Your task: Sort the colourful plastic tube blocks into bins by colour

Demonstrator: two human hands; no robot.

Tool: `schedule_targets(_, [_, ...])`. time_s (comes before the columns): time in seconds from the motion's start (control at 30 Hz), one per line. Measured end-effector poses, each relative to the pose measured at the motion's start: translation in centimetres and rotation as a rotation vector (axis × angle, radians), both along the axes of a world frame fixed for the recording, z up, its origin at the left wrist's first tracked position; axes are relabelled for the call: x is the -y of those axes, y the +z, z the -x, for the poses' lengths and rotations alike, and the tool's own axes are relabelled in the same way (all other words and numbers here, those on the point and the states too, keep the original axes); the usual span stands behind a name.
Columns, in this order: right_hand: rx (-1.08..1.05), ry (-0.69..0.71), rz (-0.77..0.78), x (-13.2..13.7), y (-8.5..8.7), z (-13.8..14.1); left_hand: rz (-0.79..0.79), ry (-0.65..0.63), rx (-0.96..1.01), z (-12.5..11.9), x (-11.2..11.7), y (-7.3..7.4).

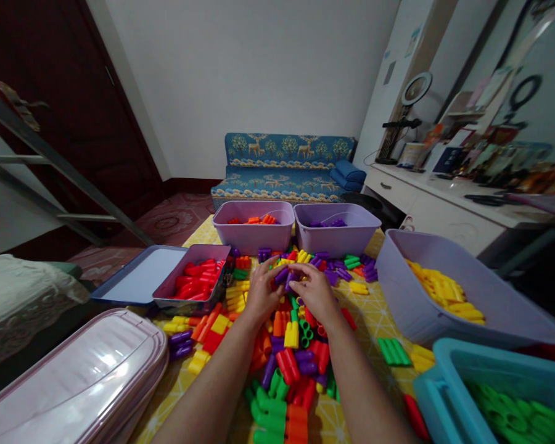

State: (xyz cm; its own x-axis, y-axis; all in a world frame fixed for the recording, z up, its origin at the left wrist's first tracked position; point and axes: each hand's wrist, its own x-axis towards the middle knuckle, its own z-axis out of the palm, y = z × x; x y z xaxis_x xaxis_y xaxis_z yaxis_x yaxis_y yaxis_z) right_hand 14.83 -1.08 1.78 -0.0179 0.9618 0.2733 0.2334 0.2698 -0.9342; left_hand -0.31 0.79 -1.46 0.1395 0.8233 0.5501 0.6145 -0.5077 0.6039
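Both my hands meet over a heap of coloured plastic tube blocks (290, 361) on a yellow patterned table (374, 314). My left hand (261, 291) has its fingers curled and pinches a purple block (282, 275). My right hand (313, 291) also has its fingers bent onto a purple block (290, 280) right beside it. The two purple pieces touch between my fingertips. Red, orange, yellow and green blocks lie under and around my wrists.
Purple bins hold orange blocks (253, 227), purple blocks (337, 229) and yellow blocks (437, 296). A tin of red blocks (195, 280) sits left with its lid open. A blue bin of green blocks (499, 394) is at the near right, a pink case (74, 382) at the near left.
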Motion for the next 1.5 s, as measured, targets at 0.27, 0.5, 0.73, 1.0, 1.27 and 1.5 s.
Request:
schedule_targets(0.27, [-0.005, -0.023, 0.082, -0.3, -0.4, 0.2, 0.002, -0.035, 0.113, -0.3, -0.1, -0.1])
schedule_targets(0.5, [0.213, -0.122, 0.051, -0.1, -0.4, -0.2, -0.026, 0.046, 0.185, -0.3, 0.7, 1.2])
schedule_targets(0.73, [0.233, -0.091, 0.106, -0.2, -0.2, -0.8, -0.014, 0.114, 0.187, -0.3, 0.5, 1.1])
schedule_targets(1.0, [-0.124, -0.092, 0.046, -1.6, 3.4, -1.4, 0.081, 0.164, 0.358, -0.1, 0.5, 1.0])
schedule_targets(1.27, [-0.668, -0.173, -0.03, -5.0, 6.4, -0.4, 0.113, 0.154, 0.356, -0.2, 0.4, 1.0])
schedule_targets(1.5, [-0.211, -0.18, 0.073, -1.8, 0.4, 0.6, 0.098, 0.133, 0.348, -0.2, -0.1, 0.4])
